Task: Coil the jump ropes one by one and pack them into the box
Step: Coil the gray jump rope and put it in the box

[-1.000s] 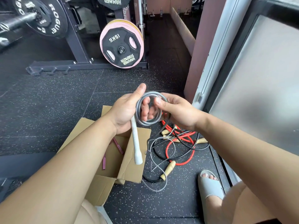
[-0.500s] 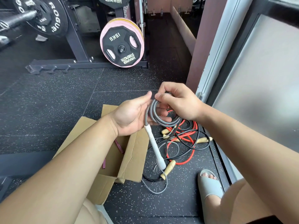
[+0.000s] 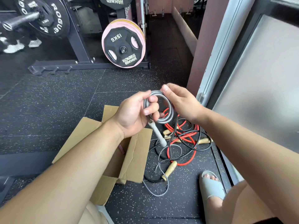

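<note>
We see grey rope coiled in tight loops, held in air above open cardboard box. Left hand grips coil, fingers curled through loops; white handle hangs below fist. Right hand pinches coil's top edge. Red and black ropes lie tangled on floor, just right of box.

We see a gym: a black round Rogue weight plate on a steel barbell, a pink-rimmed black 15 kg plate on a dark steel rack, speckled black rubber floor tiles, and tangled red and black jump ropes.
</note>
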Demonstrator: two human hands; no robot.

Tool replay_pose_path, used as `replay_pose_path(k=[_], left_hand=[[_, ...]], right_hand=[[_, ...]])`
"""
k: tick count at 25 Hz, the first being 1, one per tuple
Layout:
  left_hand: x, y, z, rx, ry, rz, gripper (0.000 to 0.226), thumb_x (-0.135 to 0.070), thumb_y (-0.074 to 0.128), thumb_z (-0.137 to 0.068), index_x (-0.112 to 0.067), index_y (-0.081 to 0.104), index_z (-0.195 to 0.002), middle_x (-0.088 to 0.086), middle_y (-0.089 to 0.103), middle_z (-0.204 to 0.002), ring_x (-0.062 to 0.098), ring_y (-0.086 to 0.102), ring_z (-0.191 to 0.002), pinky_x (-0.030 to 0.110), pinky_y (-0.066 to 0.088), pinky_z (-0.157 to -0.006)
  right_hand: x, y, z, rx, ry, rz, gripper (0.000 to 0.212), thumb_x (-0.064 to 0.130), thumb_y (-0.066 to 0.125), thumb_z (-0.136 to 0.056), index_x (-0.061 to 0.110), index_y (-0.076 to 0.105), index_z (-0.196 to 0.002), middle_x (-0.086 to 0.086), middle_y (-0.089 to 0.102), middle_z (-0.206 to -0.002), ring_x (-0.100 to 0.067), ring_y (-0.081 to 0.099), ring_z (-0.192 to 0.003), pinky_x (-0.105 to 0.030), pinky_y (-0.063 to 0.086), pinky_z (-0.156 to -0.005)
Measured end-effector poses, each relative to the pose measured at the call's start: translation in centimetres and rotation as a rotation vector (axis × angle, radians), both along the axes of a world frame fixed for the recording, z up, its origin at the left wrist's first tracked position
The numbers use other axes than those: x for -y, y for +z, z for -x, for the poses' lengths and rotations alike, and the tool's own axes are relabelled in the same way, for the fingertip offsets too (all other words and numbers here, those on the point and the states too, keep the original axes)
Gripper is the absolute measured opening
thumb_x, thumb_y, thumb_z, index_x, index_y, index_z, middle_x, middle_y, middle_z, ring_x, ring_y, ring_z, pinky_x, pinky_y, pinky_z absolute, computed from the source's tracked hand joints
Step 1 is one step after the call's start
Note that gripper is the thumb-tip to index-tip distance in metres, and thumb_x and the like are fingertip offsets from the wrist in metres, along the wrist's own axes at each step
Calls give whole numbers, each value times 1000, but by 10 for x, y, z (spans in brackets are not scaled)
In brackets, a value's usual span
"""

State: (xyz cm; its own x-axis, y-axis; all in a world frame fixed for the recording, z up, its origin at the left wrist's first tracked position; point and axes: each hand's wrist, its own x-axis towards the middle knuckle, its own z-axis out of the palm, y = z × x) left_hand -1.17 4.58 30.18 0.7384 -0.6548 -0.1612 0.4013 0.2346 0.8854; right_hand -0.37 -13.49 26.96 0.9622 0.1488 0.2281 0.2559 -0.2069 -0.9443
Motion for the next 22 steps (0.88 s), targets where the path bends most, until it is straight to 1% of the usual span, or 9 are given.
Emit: replay_pose_path(k=[4,6,8,10,13,15,17,20,22], left_hand=[[-14,11,-3,-56,-59,188,17,-26,30,-90,-18,41,-81,-8,19,-49,13,33,-46,36,45,-89],[-20,13,-6,-84,-1,293,12,-23,31,-85,-17,40,-80,-7,18,-52,12,33,-47,31,51,-77],[-23,13,-13,-78,92,361,10,-21,33,-83,-16,41,-80,-6,27,-52,14,37,-50,26,48,-63],[-23,11,-21,-19,231,333,15,-18,31,-90,-14,42,-82,-3,39,-56,17,46,-55,28,45,-65],[-21,0,-28,234,489,65,28,-12,28,-104,-8,49,-87,1,61,-63,19,59,-62,30,49,-71],[-17,-9,-28,482,547,-261,29,-12,29,-107,2,53,-98,-3,72,-75,14,67,-72,23,49,-78],[-14,-14,-25,738,487,-640,34,-21,27,-109,0,54,-111,-18,71,-85,1,63,-88,13,40,-85],[-21,-17,-24,988,318,-1059,27,-32,31,-106,-19,54,-100,-21,66,-78,12,53,-96,33,37,-97],[-25,-14,-24,869,175,-1022,26,-38,37,-100,-22,50,-85,-9,64,-69,21,59,-77,46,49,-88]], right_hand=[[12,-8,-3,-130,-31,-81,19,27,50,-105,12,53,-95,2,43,-64,-12,34,-52,-24,35,-50],[9,-15,-1,-26,-55,104,8,18,50,-105,19,56,-99,6,47,-66,-7,38,-53,-21,36,-52],[1,-22,5,24,-35,378,17,14,47,-105,28,56,-106,2,52,-74,-13,44,-61,-27,38,-59],[-8,-29,10,-16,26,650,19,11,45,-103,22,55,-115,0,57,-79,-21,49,-70,-33,35,-64],[-18,-32,12,-42,92,850,9,11,44,-101,7,51,-105,-4,53,-83,-26,50,-78,-35,32,-70],[-19,-27,13,47,84,929,14,15,44,-102,7,54,-106,-7,55,-93,-29,55,-92,-39,38,-79],[-22,-17,15,183,111,967,12,17,47,-101,11,57,-98,-1,49,-88,-29,58,-92,-39,42,-81],[-20,4,18,403,145,859,16,27,59,-96,16,69,-96,8,49,-82,-22,59,-81,-35,48,-74],[-8,19,17,420,110,717,16,33,72,-90,18,75,-94,9,59,-77,-8,56,-72,-24,43,-68]])
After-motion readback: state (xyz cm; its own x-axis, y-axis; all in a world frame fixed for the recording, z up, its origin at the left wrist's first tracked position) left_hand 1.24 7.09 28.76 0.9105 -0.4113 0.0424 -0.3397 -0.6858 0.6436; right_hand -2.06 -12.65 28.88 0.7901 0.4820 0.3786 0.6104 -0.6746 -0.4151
